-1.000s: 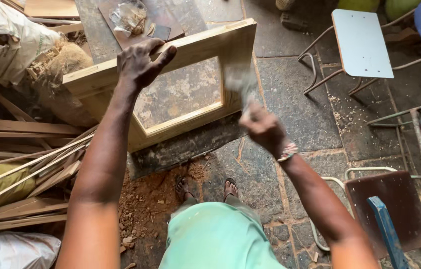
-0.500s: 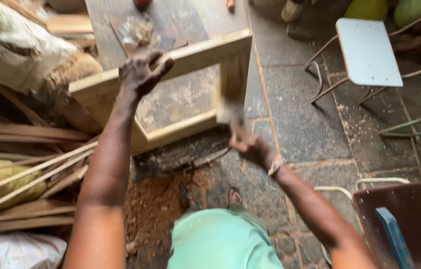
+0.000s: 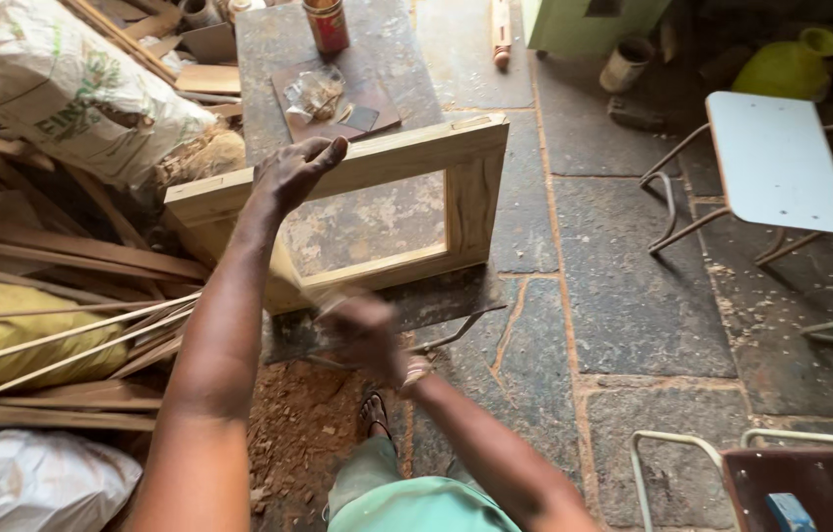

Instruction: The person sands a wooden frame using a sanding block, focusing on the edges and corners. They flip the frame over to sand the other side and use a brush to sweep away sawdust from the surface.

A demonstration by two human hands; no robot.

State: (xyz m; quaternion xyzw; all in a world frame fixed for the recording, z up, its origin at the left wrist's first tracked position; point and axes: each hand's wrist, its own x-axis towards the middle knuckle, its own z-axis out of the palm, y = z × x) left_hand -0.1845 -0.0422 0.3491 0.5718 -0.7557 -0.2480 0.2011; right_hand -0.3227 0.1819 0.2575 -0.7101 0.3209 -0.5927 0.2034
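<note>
1. The stone-slab floor (image 3: 633, 296) spreads under everything, with reddish sawdust (image 3: 308, 433) piled near the person's sandalled foot.
2. A white woven sack (image 3: 52, 84), bulging full, leans at upper left over stacked timber offcuts (image 3: 52, 256); what fills it cannot be seen.
3. The pale wooden frame (image 3: 387, 197) stands tilted on edge against a worn worktable (image 3: 337, 59).
4. A metal chair with a white seat (image 3: 776, 163) stands well apart to the right.
5. The left hand (image 3: 293, 172) grips the frame's top rail, fingers curled over its edge.
6. The right hand (image 3: 367, 335) is blurred at the frame's lower rail; it seems closed around something, but I cannot tell what.
7. A red tin can (image 3: 328, 25) stands upright on the worktable, contents hidden; beside it lies a crumpled clear plastic bag (image 3: 313, 94).
</note>
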